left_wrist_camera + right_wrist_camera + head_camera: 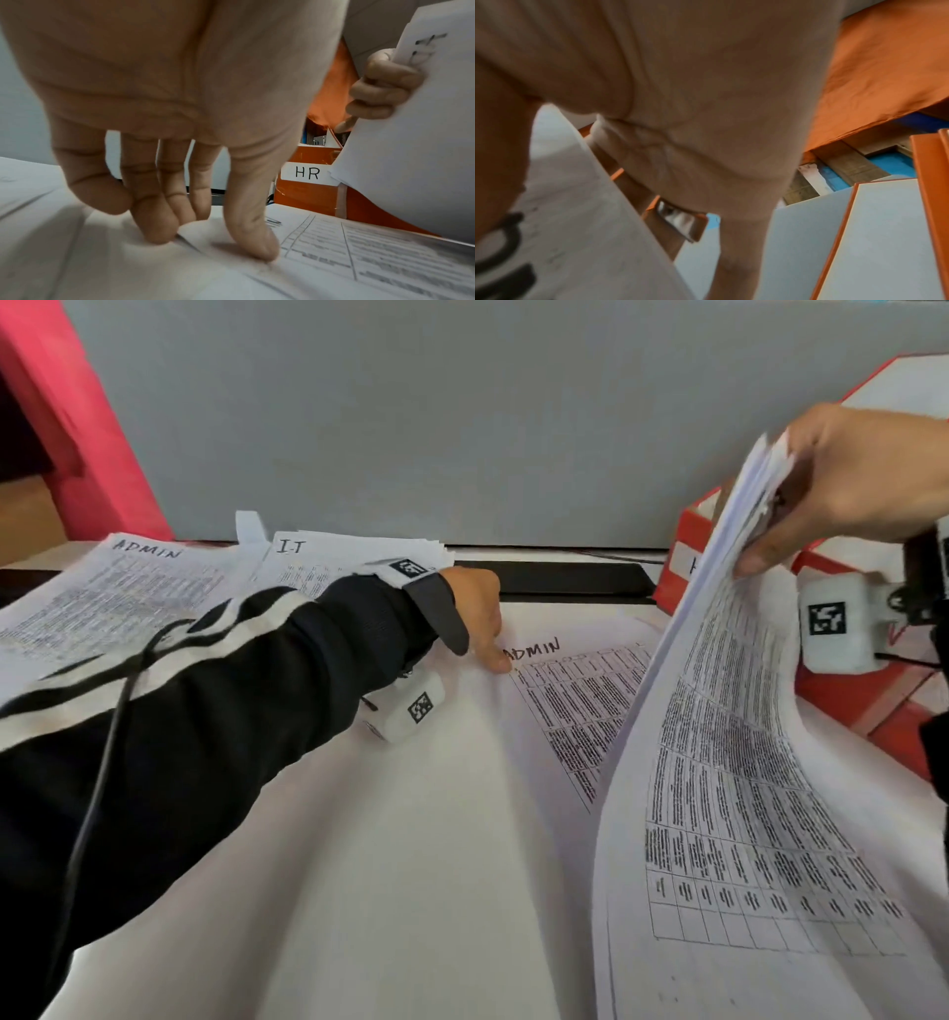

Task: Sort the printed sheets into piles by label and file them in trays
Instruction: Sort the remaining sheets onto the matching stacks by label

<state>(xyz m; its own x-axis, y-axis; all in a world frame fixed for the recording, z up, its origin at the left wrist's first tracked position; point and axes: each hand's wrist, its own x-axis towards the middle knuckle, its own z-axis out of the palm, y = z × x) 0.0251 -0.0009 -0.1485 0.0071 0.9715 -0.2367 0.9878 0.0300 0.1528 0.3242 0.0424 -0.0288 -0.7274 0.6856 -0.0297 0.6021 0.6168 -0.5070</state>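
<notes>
A printed sheet headed ADMIN (570, 690) lies flat on the white table. My left hand (500, 654) reaches across to its top left corner. In the left wrist view, my left hand (205, 237) pinches that corner between thumb (252, 239) and index fingertip (156, 229), with the ADMIN sheet (359, 253) buckling slightly. My right hand (770, 526) grips a thick stack of printed sheets (729, 762) by its top edge, lifted and curling over the table's right side. The left wrist view shows this stack (411, 142) marked IT. The right wrist view shows mostly palm and a sheet (577, 203).
An ADMIN pile (118, 598) and an IT pile (334, 552) lie at the back left. Red trays (693, 531) stand at the right, one labelled HR (307, 173). A grey partition (411, 428) closes the back. A black strip (565, 580) lies along the table's rear.
</notes>
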